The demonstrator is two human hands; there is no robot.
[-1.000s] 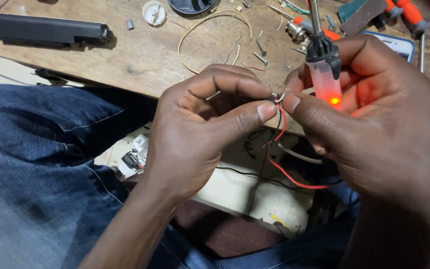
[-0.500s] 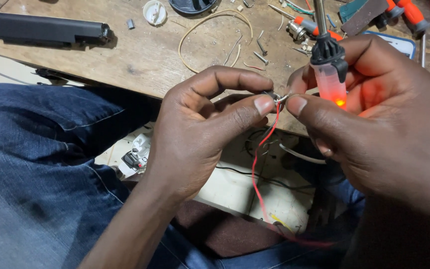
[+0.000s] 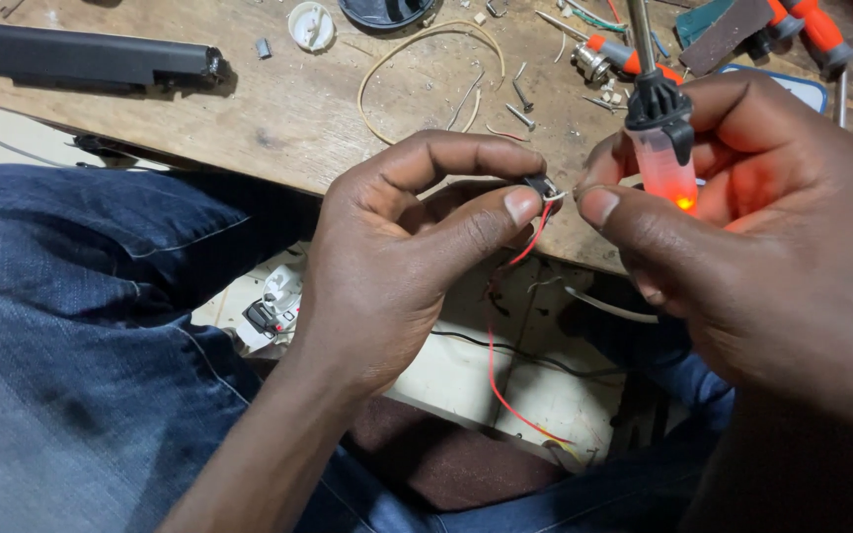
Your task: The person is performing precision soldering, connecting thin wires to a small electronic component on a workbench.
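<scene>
At frame centre, the left hand (image 3: pixel 397 266) pinches a small black part (image 3: pixel 542 185) trailing a red wire (image 3: pixel 502 370), while the right hand (image 3: pixel 742 237) grips a glowing soldering iron (image 3: pixel 661 138), possibly touching it, above a wooden bench (image 3: pixel 278 118).

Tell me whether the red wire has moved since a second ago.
Yes. The red wire hung as a short loop under the fingers; it now trails straight down and right, across the pale tile below the wooden bench.
</scene>
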